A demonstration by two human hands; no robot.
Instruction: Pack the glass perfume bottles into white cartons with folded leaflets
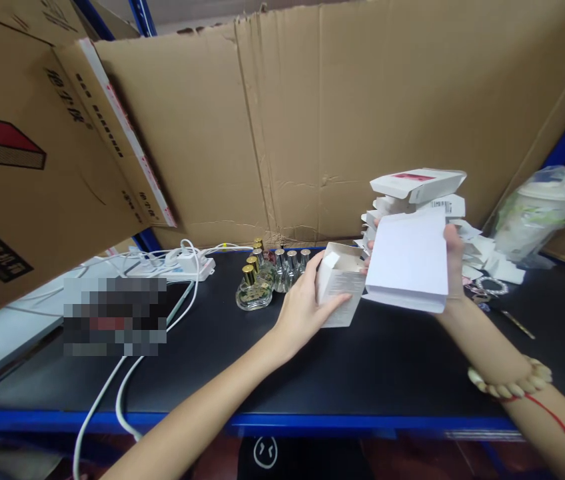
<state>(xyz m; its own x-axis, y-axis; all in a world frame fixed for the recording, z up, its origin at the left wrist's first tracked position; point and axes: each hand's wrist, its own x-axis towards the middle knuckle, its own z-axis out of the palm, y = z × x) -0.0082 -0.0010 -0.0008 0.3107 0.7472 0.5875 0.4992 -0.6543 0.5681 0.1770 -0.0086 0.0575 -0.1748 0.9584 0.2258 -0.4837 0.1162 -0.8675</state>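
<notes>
Fingers of the left hand (pixel 302 307) gripped the open-topped printed carton (pixel 346 283), its long axis near upright; the right hand (pixel 455 263) gripped a plain white box (pixel 407 257) just right of that carton.

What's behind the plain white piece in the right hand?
Behind the white piece, white cartons are piled, one with pinkish-red print. Whatever it covers directly can't be seen.

Pale beads (pixel 515 387) and a red cord (pixel 548 412) (one end loose) ring the right wrist (pixel 496 353); black clothing (pixel 307 460), white face print (pixel 265 453).
</notes>
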